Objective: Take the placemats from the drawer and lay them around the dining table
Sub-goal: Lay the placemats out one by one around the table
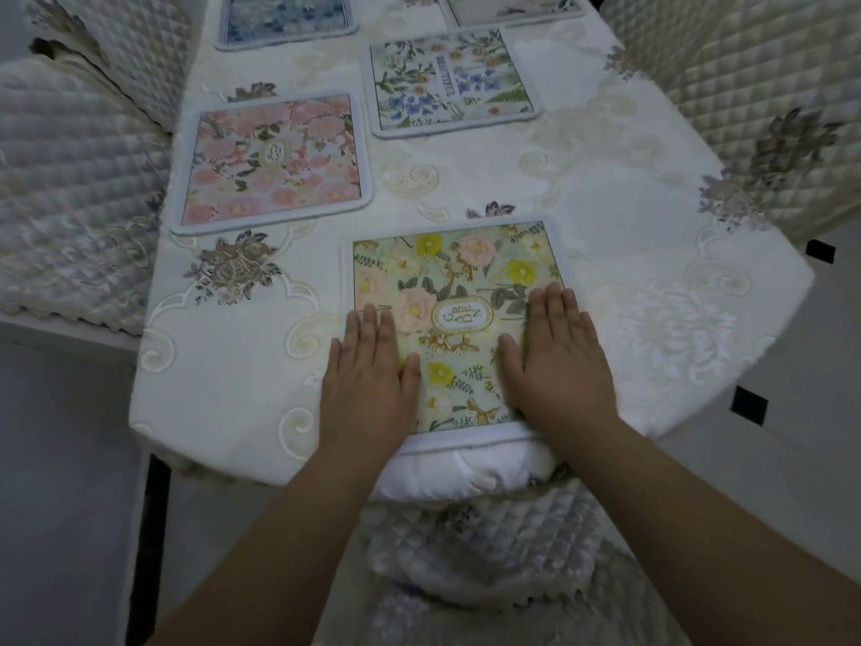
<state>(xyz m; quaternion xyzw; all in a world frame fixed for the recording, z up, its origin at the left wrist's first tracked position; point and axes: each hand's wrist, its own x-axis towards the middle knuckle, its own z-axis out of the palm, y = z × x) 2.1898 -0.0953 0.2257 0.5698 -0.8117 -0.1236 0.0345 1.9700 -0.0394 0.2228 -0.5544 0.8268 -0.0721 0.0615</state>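
Note:
A green and yellow floral placemat marked GARDEN lies flat at the near end of the dining table. My left hand presses flat on its left part, fingers straight. Flat on the mat's right part rests my right hand. Farther along the table lie a pink floral placemat on the left, a blue-flowered placemat to the right of it, a blue placemat at the far left and a pale placemat at the far right, cut off by the frame.
A cream embroidered cloth covers the table. Quilted chairs stand at the left, at the right and right below me at the near end. Grey floor shows on both sides.

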